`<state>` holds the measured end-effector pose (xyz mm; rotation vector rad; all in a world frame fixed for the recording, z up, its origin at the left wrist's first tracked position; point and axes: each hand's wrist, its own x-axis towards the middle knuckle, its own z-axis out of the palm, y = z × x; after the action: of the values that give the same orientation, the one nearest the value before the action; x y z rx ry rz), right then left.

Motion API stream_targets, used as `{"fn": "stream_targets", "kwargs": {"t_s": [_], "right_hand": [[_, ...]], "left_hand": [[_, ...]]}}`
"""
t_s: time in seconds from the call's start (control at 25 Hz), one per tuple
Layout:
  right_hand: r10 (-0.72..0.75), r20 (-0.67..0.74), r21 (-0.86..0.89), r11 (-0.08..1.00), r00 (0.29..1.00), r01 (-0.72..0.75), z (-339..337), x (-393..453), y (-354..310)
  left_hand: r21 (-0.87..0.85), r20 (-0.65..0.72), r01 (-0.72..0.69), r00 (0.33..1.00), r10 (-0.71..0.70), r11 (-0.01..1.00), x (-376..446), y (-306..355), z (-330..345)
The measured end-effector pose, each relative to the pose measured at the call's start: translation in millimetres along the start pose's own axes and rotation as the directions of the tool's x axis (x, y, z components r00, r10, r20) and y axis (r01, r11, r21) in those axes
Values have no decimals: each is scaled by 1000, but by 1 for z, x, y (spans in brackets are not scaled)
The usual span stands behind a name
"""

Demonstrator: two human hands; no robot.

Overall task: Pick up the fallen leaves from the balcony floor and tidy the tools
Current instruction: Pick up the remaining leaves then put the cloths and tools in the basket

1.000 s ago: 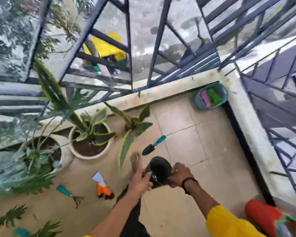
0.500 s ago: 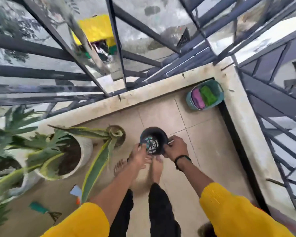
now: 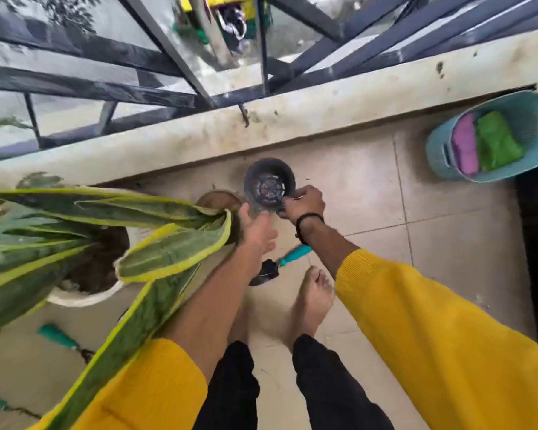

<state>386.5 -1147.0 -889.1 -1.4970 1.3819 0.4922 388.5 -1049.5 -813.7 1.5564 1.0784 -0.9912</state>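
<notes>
Pot: black plastic pot (image 3: 269, 184) sat at the far floor edge under the parapet (image 3: 323, 110), mouth up, ready for leaves, I reckoned.
Right hand: right hand (image 3: 303, 201) pinched the pot's near rim, steadying it.
Left hand: left hand (image 3: 257, 231) hovered just by the pot, blurred; I couldn't tell its grip.
Trowel: teal-handled trowel (image 3: 280, 265) lay loose on the tiles near my feet, not tidied.
Basket: blue basket (image 3: 441, 156) waited far right, likely for the tools.
Rake: teal hand rake (image 3: 61, 338) lay near left.
</notes>
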Motion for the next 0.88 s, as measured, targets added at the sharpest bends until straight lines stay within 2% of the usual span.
{"fn": "stream_targets", "kwargs": {"t_s": [0.28,0.4,0.48,0.52,0.68,0.8,0.88], "right_hand": [[43,-45,79,996,998,-39,21,23,-9],[94,11,36,995,996,-94,10,19,-9],[134,57,65,988,989,-137,-1,9,-4],[147,89,98,983,985,-155,-11,-1,-2],[136,161,140,977,977,-159,-72,-57,18],[248,16,180,952,969,-247,-126,-104,58],[309,-1,255,920,951,-299,-155,-117,106]], "left_hand": [[161,-10,-73,997,75,984,5,-18,-12],[264,28,-97,995,93,960,-14,-19,-16],[290,32,-127,992,122,949,-31,-11,-20],[297,34,-118,993,113,948,-44,-4,-22],[369,89,74,989,-114,926,-118,19,-16],[501,161,14,981,-110,866,-171,31,5],[535,193,-39,978,-77,844,-207,31,22]]}}
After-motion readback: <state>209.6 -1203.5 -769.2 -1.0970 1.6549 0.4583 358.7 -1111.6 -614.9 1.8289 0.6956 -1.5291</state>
